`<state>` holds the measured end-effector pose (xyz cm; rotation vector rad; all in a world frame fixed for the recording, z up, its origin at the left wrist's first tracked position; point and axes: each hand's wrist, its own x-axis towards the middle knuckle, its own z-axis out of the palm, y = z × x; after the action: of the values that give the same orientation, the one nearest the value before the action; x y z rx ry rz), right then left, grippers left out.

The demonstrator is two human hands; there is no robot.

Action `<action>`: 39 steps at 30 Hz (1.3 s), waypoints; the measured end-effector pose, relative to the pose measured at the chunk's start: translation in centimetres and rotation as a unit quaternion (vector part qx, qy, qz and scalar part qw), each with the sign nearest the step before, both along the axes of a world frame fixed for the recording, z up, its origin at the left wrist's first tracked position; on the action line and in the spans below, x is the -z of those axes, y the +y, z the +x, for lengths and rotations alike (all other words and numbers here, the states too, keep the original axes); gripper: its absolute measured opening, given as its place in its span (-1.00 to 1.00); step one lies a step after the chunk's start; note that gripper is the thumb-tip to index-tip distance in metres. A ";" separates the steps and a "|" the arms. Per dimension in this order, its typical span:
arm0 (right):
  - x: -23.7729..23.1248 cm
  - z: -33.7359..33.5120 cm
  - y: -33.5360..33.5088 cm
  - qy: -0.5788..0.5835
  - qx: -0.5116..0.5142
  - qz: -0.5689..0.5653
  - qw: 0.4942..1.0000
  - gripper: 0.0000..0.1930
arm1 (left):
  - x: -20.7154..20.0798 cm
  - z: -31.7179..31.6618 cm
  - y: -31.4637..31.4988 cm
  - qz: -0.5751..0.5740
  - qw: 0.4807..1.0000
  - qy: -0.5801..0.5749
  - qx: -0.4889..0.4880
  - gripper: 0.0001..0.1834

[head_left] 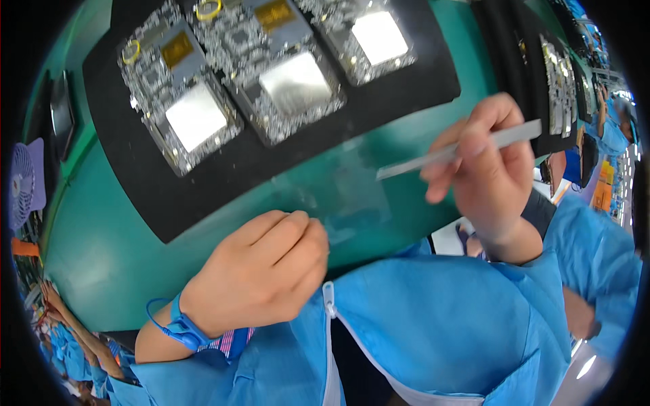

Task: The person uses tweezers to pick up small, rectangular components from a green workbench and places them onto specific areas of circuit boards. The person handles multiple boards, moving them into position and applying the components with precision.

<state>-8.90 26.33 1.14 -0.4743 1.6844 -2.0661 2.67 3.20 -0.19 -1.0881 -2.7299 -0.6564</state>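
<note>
My right hand point(494, 162) grips a pair of grey metal tweezers point(504, 137) between thumb and fingers. Their narrow tip points left over the green work surface point(406, 142). Below that tip lies a patch of clear film point(359, 193), its edges hard to make out. My left hand point(264, 267) is closed, knuckles up, just left of the film; its fingertips are hidden, so whatever they pinch does not show. Beyond both hands, a left circuit board point(157, 78), a middle circuit board point(237, 40) and a right circuit board point(345, 34) rest on a black mat point(169, 203), each with a shiny silver plate.
A blue wrist strap point(183, 326) circles my left wrist. At the left edge stand a purple fan point(24, 183) and a dark flat device point(61, 115). More boards point(558, 84) lie on black mats at the far right. People in blue work near both sides.
</note>
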 end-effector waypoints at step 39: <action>4.6 8.1 -0.8 0.081 -0.046 0.067 0.993 -0.79 | 2.5 2.3 -1.9 0.034 0.998 0.048 0.039 -0.76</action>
<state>-0.84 25.52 -3.43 -0.6775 1.8427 -1.8792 4.93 1.30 -2.65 -1.1820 -2.5767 -0.6839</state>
